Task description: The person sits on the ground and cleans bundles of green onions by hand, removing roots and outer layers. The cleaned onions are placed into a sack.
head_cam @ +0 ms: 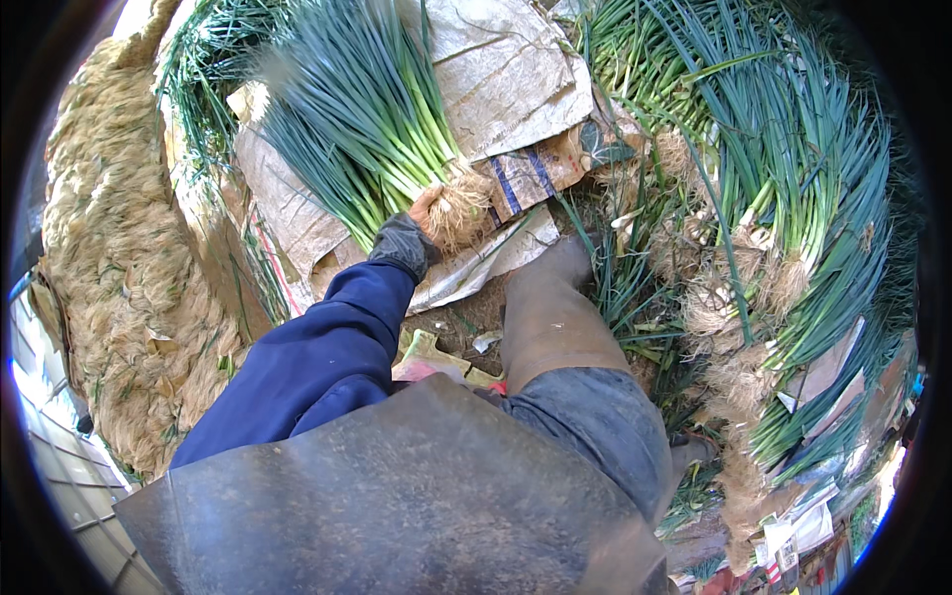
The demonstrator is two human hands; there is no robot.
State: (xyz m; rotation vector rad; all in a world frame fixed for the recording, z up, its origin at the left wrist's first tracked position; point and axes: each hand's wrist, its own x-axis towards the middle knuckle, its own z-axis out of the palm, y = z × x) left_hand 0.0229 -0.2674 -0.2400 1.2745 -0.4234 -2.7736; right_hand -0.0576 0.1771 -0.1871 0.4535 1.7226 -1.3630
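Note:
A large bunch of green onions (372, 126) lies across flattened woven sacks (513, 74), its leaves pointing up and left. My left hand (421, 216), in a grey and orange glove, grips the bunch at its base by the pale roots (461, 204). Part of the hand is hidden behind the roots and stalks. My right hand is out of view. A dark apron (416, 506) covers my lap, and my leg wears a brown rubber boot (558, 320) beside the sacks.
Heaps of green onions (788, 163) with tangled roots curve along the right. More green onions (216, 82) lie at upper left. A long mound of pale fibrous root trimmings (134, 282) stands on the left. Loose leaves (625, 297) litter the ground by the boot.

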